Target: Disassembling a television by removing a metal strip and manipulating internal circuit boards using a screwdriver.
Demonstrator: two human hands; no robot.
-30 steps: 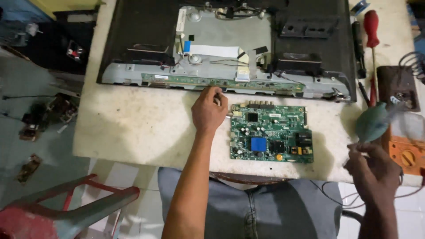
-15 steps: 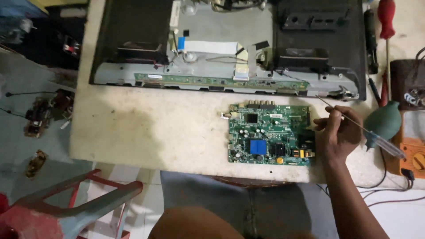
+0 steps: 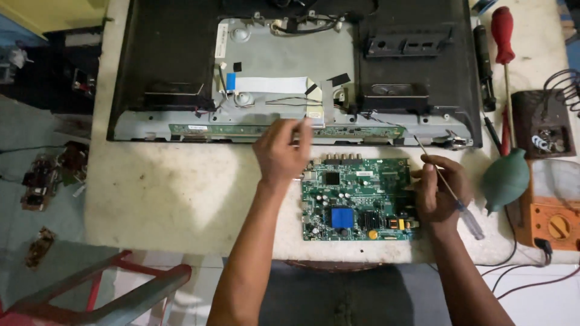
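Observation:
A green circuit board [image 3: 356, 199] lies on the white table [image 3: 175, 193], in front of an opened flat-screen television [image 3: 290, 72] lying face down. My left hand [image 3: 281, 151] hovers over the board's upper left corner, close to the television's lower edge, with fingers loosely curled and nothing seen in them. My right hand [image 3: 438, 190] rests at the board's right edge and holds a thin screwdriver [image 3: 450, 190] with a clear handle, its tip pointing up and left toward the television's lower frame.
A green rubber blower bulb [image 3: 506, 179] and an orange multimeter [image 3: 553, 220] lie right of the board. A red-handled screwdriver [image 3: 503, 36] and a dark tool lie at the far right. Red metal chair frame [image 3: 109, 290] stands at lower left; loose boards lie on the floor.
My left hand has come back into view and reached up to the board's upper left corner. My right hand with the screwdriver stays at the board's right edge.

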